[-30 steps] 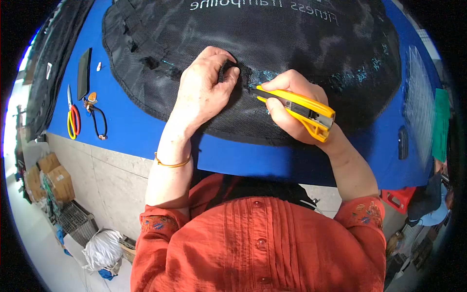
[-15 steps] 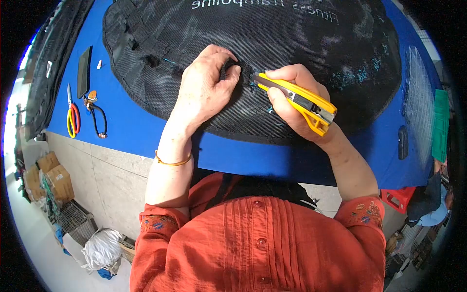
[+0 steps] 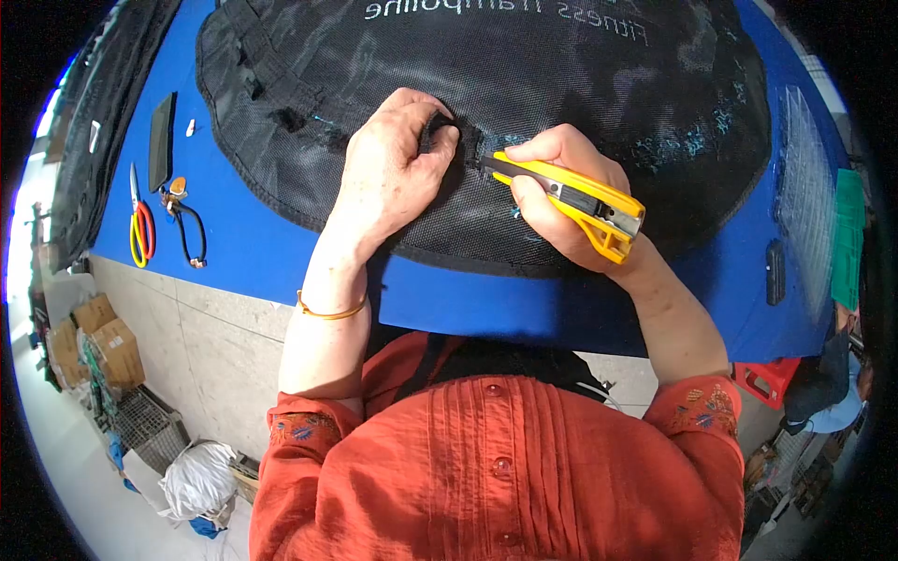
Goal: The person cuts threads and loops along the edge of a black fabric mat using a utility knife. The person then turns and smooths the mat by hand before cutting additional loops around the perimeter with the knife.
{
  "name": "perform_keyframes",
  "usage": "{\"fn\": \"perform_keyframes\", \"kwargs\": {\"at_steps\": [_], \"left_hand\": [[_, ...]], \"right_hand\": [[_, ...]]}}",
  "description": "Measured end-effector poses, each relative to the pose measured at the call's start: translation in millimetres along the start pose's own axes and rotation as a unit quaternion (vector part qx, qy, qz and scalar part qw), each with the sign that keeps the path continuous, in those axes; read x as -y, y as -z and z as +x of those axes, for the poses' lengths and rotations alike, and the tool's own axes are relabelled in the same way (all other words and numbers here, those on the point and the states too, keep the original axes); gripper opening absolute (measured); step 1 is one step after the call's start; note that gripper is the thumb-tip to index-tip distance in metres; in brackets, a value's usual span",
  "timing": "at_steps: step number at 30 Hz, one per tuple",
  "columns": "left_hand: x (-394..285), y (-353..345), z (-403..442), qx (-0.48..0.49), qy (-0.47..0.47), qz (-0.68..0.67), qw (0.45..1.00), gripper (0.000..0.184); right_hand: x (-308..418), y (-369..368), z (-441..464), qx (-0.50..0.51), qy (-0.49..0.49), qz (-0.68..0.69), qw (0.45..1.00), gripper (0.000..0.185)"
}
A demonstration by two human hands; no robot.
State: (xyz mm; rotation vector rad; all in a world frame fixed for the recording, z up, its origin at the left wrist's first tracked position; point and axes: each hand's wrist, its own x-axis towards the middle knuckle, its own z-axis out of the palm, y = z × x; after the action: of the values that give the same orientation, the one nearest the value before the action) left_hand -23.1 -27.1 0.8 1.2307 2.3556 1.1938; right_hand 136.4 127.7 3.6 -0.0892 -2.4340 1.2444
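Observation:
A round black mesh mat (image 3: pixel 449 75) with mirrored lettering and scattered blue thread bits lies on a blue-covered table. My left hand (image 3: pixel 398 154) pinches a raised black strip at the mat, left of the cutter's tip. In my right hand (image 3: pixel 571 192) is a yellow utility knife (image 3: pixel 585 201), its dark tip pointing left and touching or nearly touching the mat beside the strip. The exact contact of the blade is too small to make out.
Scissors (image 3: pixel 142 224), a cord with a metal piece (image 3: pixel 190 224) and a dark flat case (image 3: pixel 162 140) lie at left on the blue table (image 3: pixel 468 304). At right are a black object (image 3: pixel 774 273) and a green piece (image 3: pixel 847 238). Part of another person (image 3: pixel 832 402) shows at far right.
The knife tip has risen and then dropped slightly beside the strip, with my right hand moving along. My left hand has kept its pinch, shifting only slightly.

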Motion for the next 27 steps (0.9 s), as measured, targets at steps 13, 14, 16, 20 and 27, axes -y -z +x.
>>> {"fn": "perform_keyframes", "kwargs": {"at_steps": [13,14,16,20,27], "left_hand": [[1.1,-0.5,0.0,-0.010,-0.015,0.015,1.000,0.018],[0.2,-0.6,0.2,-0.010,-0.012,0.019,1.000,0.018],[0.7,-0.5,0.1,-0.009,-0.014,0.015,1.000,0.018],[-2.0,1.1,1.1,-0.010,-0.008,0.009,1.000,0.016],[-1.7,0.6,0.4,-0.014,-0.015,-0.003,1.000,0.015]], "right_hand": [[-1.4,-6.5,0.1,-0.043,0.005,0.007,0.999,0.023],[-1.6,-5.6,-0.4,-0.033,0.002,0.014,0.999,0.023],[-2.5,-5.2,-0.4,-0.027,0.009,0.012,1.000,0.025],[-1.0,-4.2,-1.5,-0.010,0.015,0.015,1.000,0.026],[1.4,-2.7,-1.6,0.018,0.012,0.030,0.999,0.021]]}}
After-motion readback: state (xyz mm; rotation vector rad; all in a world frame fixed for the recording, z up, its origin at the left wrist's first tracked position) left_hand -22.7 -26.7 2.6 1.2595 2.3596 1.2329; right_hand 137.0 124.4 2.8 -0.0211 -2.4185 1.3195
